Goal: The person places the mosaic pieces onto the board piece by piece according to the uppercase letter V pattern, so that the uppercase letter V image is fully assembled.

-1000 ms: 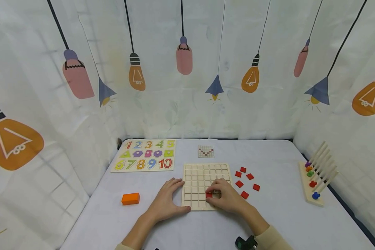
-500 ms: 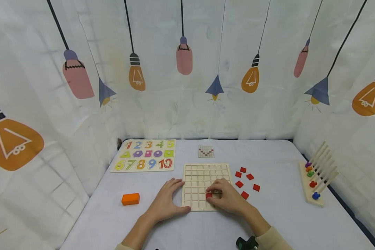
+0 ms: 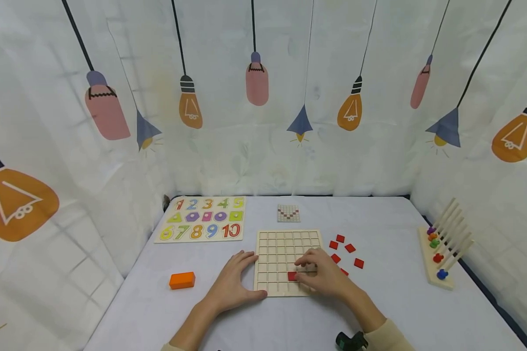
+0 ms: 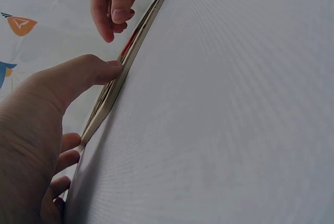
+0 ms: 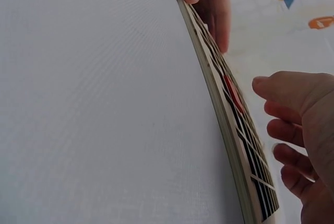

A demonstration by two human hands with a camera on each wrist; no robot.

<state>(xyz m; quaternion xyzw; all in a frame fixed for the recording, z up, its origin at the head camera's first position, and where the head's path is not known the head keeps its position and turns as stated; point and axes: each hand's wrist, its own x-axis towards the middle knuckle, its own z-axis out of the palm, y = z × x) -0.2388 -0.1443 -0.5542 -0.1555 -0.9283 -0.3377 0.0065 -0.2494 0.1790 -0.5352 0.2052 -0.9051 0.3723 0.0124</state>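
The red tile (image 3: 292, 276) lies flat in a cell of the grid board (image 3: 285, 243), in the second row from the board's near edge, a little right of the middle. It is square, so it has no long axis and points no way. The right hand (image 3: 322, 275) is just to its right, fingers loosely bent above the board and holding nothing. The left hand (image 3: 234, 282) rests open against the board's left edge, thumb on the near left corner, farther from the tile.
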